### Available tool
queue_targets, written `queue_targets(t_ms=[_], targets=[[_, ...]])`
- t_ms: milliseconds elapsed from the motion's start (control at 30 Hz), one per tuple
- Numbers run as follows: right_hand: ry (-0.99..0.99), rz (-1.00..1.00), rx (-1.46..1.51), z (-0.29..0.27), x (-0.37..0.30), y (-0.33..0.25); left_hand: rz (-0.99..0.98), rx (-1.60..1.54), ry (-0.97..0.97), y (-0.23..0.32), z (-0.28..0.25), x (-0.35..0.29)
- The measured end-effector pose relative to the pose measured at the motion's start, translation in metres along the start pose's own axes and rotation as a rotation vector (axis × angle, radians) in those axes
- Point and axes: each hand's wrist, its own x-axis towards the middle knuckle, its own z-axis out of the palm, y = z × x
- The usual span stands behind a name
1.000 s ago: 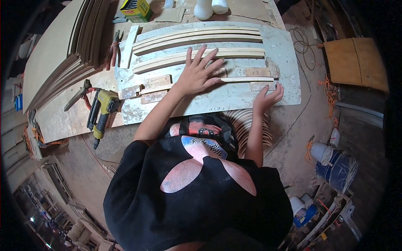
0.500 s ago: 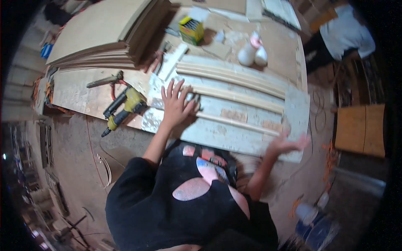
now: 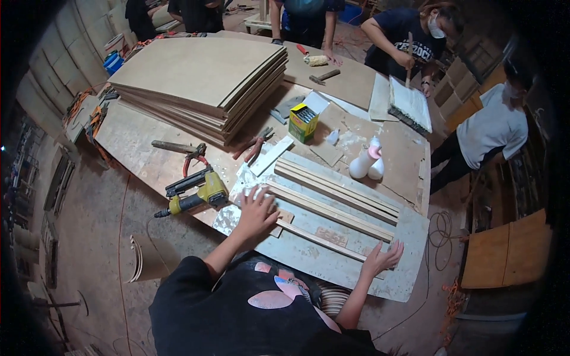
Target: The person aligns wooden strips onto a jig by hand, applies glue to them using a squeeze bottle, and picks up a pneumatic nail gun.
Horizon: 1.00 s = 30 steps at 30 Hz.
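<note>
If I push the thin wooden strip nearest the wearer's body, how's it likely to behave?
The wooden strip may flex a little, being long and thin. It is probably light, given its narrow section. Its flat, squared faces suggest it would slide rather than roll.

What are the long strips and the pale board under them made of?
The strips look like bare wood, possibly plywood: tan, matt, with lengthwise lines. The board seems painted or coated, its whitish face blotched with grey; its core material I can't tell.
</note>
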Motion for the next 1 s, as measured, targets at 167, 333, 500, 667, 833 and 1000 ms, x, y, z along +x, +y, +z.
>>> queue_targets(t_ms=[167,333,500,667,833,1000], targets=[[0.286,0.528,-0.076,0.007,-0.051,0.045,-0.193,0.008,0.095,0.0,0.01,-0.008],[0.125,0.62,0.091,-0.003,-0.058,0.054,-0.171,0.023,0.136,-0.002,0.012,-0.008],[0.205,0.624,0.184,-0.001,-0.052,0.057,-0.147,0.039,0.18,-0.002,0.015,-0.009],[0.153,0.662,0.107,-0.002,-0.041,0.06,-0.138,0.038,0.19,-0.004,0.016,-0.008],[-0.012,0.787,0.15,-0.005,-0.029,0.059,-0.133,0.046,0.201,-0.008,0.016,-0.008],[0.094,0.645,-0.026,0.007,-0.032,0.07,-0.105,0.017,0.214,-0.007,0.015,-0.006]])
